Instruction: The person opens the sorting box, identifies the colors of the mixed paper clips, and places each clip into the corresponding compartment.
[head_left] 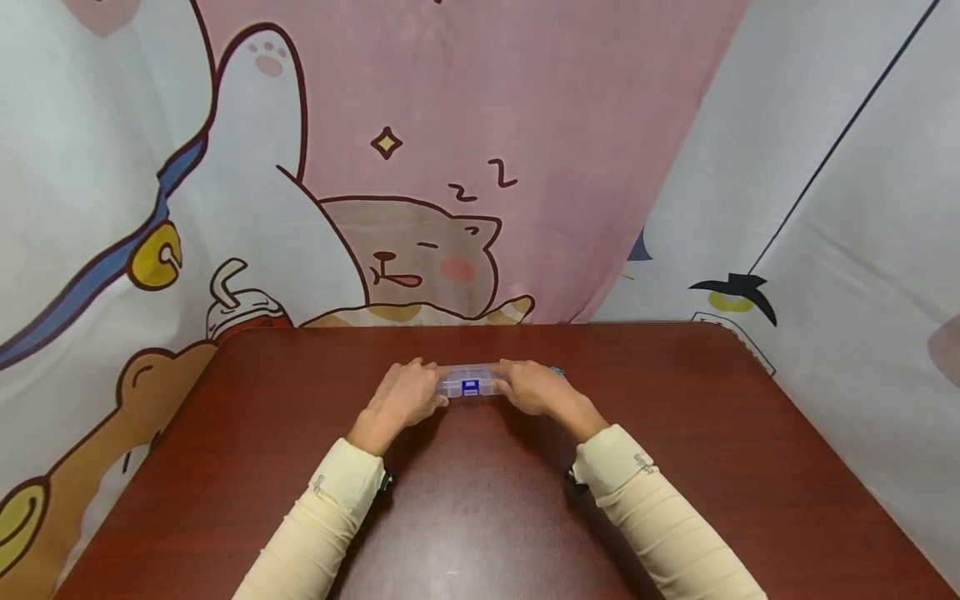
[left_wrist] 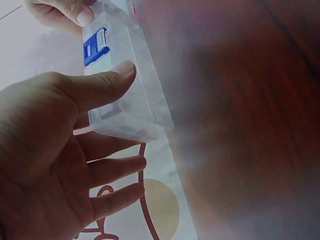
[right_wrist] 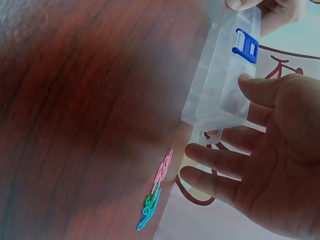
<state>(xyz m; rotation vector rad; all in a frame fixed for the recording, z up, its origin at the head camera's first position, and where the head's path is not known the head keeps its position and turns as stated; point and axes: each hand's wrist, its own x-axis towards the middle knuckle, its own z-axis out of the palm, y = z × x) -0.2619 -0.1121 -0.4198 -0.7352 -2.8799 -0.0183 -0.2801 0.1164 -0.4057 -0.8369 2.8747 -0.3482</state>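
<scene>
A clear plastic compartment box (head_left: 483,373) with a blue latch (head_left: 470,387) on its front is held between both hands toward the far side of the table. My left hand (head_left: 401,396) grips its left end, thumb (left_wrist: 112,85) on the front face and fingers behind; the lower fingers spread past the end. At the right end my right hand (head_left: 536,387) holds it the same way, its thumb (right_wrist: 257,89) near the front edge. Pink paper clips (right_wrist: 162,167) lie in a line with green and blue paper clips (right_wrist: 148,212) on the table near the right hand.
The dark red-brown wooden table (head_left: 450,517) extends beneath both arms. Behind its far edge hangs a cartoon-printed cloth (head_left: 585,150), with more printed cloth at both sides. A small blue bit of the clips (head_left: 557,371) shows past the right hand.
</scene>
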